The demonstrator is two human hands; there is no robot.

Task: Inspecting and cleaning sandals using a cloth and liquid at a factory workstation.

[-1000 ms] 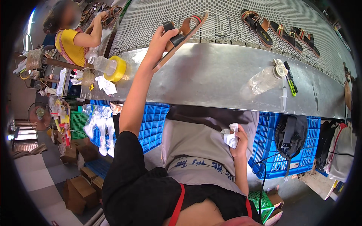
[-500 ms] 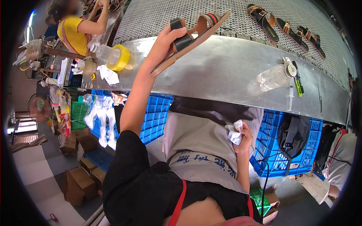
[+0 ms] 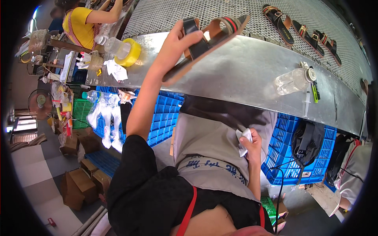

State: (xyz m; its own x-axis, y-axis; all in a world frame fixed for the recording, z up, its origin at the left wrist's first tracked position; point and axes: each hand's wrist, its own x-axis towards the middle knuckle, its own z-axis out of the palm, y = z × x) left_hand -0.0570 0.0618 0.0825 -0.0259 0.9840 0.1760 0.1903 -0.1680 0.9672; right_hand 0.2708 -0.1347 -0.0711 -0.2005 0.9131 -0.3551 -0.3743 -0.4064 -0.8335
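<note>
Raised over the metal bench, my left hand (image 3: 176, 45) grips a sandal (image 3: 199, 49) by its black strap. The sandal is tilted, its brown sole edge toward me and its toe strap, with a red and dark stripe, up to the right. In front of the grey apron (image 3: 214, 135), my right hand (image 3: 254, 143) pinches a crumpled white cloth or tissue (image 3: 245, 137). Three more sandals lie on the perforated surface at the far right: one black sandal (image 3: 278, 25) apart, and two others (image 3: 309, 39) side by side.
On the bench edge (image 3: 220, 74) are a clear bottle (image 3: 293, 82), a green-and-black cutter (image 3: 315, 92), a syringe (image 3: 307, 102) and a yellow tape roll (image 3: 129, 53). Blue crates (image 3: 165, 114) stand below. A person in yellow (image 3: 84, 17) works at the far left.
My left hand and the sandal have shifted slightly right and down in the picture. The white cloth in my right hand is bunched more tightly. The person in yellow has moved an arm.
</note>
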